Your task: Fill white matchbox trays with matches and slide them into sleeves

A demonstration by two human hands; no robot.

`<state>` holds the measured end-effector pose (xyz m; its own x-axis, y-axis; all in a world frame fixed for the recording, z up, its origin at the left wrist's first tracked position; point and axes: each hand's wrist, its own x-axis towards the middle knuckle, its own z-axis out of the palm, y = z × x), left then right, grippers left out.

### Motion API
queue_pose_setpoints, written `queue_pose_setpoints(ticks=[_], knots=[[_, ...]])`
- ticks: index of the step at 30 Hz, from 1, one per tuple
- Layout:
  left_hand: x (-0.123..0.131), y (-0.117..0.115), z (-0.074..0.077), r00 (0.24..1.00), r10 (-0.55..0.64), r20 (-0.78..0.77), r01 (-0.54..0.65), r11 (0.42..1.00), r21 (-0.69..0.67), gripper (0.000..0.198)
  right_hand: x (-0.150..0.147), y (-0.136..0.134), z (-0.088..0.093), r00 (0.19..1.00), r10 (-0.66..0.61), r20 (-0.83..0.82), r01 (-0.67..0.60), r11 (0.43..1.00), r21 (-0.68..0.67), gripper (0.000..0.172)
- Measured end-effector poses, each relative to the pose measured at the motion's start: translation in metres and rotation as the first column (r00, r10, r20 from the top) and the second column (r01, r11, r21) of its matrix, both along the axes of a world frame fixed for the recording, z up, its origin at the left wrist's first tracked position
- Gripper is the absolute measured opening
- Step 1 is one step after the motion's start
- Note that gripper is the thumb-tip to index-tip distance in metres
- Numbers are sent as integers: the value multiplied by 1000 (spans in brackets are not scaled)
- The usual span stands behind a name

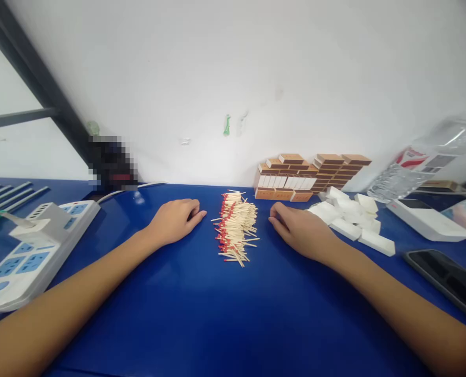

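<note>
A loose pile of wooden matches lies on the blue table, most of the red heads facing left. To the left of it rests my left hand, fingers loosely curled and the thumb apart from them, with nothing visible in it. My right hand lies on the other side of the pile, also relaxed with thumb and fingers apart, holding nothing that I can see. Neither hand touches the matches. Just right of my right hand is a heap of small white matchbox trays. Behind it stand stacked brown matchboxes against the wall.
A white power strip with a plugged-in charger sits at the left. On the right are a clear plastic bottle, a white device and a black phone. The white wall bounds the blue table at the back.
</note>
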<state>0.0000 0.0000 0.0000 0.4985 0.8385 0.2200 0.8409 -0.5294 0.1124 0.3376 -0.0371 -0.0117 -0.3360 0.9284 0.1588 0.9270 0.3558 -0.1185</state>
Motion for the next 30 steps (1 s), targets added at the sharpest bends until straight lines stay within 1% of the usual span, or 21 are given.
queue_pose_setpoints(ticks=[16,21,25,28,30], knots=[[2,-2,4,1000,12,-23,-12,1000,-11,36,-3,-3,5,1000,12,15,-12,1000,-8,12],[1,-3,7,999,-11,-31,9,999,-43,35,-2,-2,3,1000,27,-3,-27,1000,7,12],[2,-3,9,999,-5,-50,3,999,-46,35,-3,-3,1,999,33,-16,-33,999,22,14],[2,-4,9,998,-10,-58,7,999,-47,34,0,-2,6,999,35,-16,-34,999,36,15],[2,-4,8,998,-11,-62,8,999,-43,34,8,-2,15,1000,-6,16,4,996,89,17]])
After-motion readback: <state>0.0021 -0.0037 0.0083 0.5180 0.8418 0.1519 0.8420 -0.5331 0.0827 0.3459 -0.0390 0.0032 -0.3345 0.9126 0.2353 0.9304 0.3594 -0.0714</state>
